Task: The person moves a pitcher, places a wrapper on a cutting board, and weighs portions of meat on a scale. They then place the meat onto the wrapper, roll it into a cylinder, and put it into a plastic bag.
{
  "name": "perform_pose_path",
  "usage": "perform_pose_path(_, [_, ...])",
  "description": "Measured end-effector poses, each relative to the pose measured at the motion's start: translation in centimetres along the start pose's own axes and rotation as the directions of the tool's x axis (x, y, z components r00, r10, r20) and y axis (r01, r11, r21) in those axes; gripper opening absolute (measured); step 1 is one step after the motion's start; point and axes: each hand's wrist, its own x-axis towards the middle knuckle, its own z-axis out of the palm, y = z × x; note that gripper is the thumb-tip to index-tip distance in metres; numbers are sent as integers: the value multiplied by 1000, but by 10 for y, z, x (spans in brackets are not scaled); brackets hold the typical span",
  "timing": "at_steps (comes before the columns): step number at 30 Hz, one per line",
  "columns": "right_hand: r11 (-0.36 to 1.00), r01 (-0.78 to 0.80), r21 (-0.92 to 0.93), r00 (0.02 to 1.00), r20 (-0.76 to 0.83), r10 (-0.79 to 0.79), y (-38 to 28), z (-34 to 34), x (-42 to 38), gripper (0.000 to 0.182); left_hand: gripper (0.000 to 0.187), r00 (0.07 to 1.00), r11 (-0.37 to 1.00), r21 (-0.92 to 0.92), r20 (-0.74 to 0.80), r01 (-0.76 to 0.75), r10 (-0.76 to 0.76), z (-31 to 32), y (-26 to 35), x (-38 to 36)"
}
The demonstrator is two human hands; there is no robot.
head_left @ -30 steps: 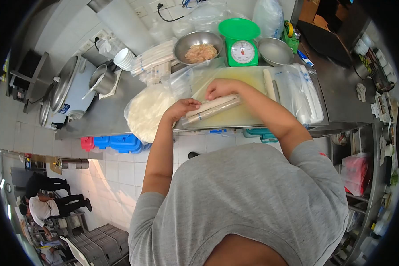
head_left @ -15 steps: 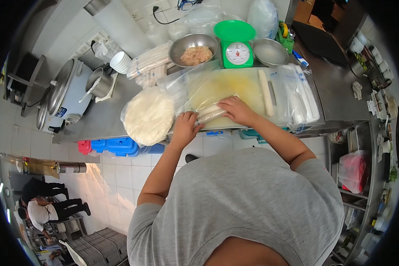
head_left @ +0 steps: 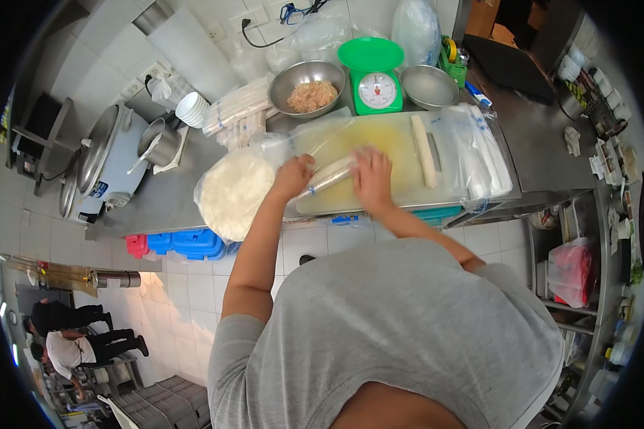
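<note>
A pale roll in clear plastic [head_left: 328,176] lies slanting on a yellow-stained cutting board [head_left: 397,132]. My left hand [head_left: 293,176] closes its curled fingers on the roll's left end. At the other end, my right hand [head_left: 373,182] has its fingers bent over the wrapping; the fingertips are blurred by motion and hide that end. A second pale roll [head_left: 425,151] lies across the board to the right of my right hand. Beside my left hand sits a round white stack of thin sheets [head_left: 236,189] in clear plastic.
Behind the board stand a metal bowl of minced filling [head_left: 312,95], a green scale [head_left: 376,93] and another metal bowl [head_left: 429,87]. Plastic-wrapped rolls [head_left: 488,161] lie at right. Pale wrapped sticks [head_left: 240,107], white cups [head_left: 192,109] and a large cooker [head_left: 111,157] are at left.
The wrapped roll has shifted away from me and slightly left. Both hands have moved farther onto the board, the right one turning more upright at the roll's end.
</note>
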Motion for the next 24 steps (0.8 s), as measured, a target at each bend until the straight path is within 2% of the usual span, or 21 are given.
perform_pose_path(2, [991, 68, 116, 985, 147, -85, -32, -25, -40, 36, 13, 997, 997, -4, -3, -82, 82, 15, -2, 3])
perform_pose_path(4, [990, -41, 137, 970, 242, 7, -33, -39, -59, 37, 14, 980, 980, 4, -9, -199, 199, 19, 4, -1])
perform_pose_path(5, [992, -46, 121, 979, 205, 21, -23, -43, -71, 38, 14, 965, 966, 14, -14, -260, 260, 18, 8, 1])
perform_pose_path(6, [993, -44, 106, 987, 160, 27, -6, -47, -80, 38, 16, 975, 974, -61, -32, -220, 218, 17, 15, 4])
perform_pose_path(8, [989, -114, 98, 981, 167, 97, 25, -66, -102, 40, 21, 991, 967, -220, -51, -131, 123, 23, 31, -4])
perform_pose_path(11, [994, -58, -98, 973, 218, 78, 40, -88, -118, 41, 32, 976, 982, 25, -103, -188, 190, 32, 47, -10])
perform_pose_path(14, [978, 79, -194, 986, 161, -48, 28, -57, -105, 42, 41, 977, 979, -36, -91, -198, 195, 35, 47, -7])
perform_pose_path(16, [957, 110, -269, 990, 119, -81, 15, -39, -87, 50, 41, 979, 979, -49, -67, -198, 194, 36, 46, -6])
perform_pose_path(19, [962, 111, -249, 975, 215, -57, -13, -62, -33, 63, 41, 982, 982, -26, -19, -189, 188, 34, 45, -9])
perform_pose_path(22, [957, -153, -247, 988, -42, 148, 33, -51, 0, 70, 40, 993, 993, 32, 22, -117, 116, 35, 56, -20])
perform_pose_path(24, [859, -330, -392, 932, 8, 362, 70, -55, 17, 62, 40, 998, 996, 62, 30, -64, 62, 34, 67, -26])
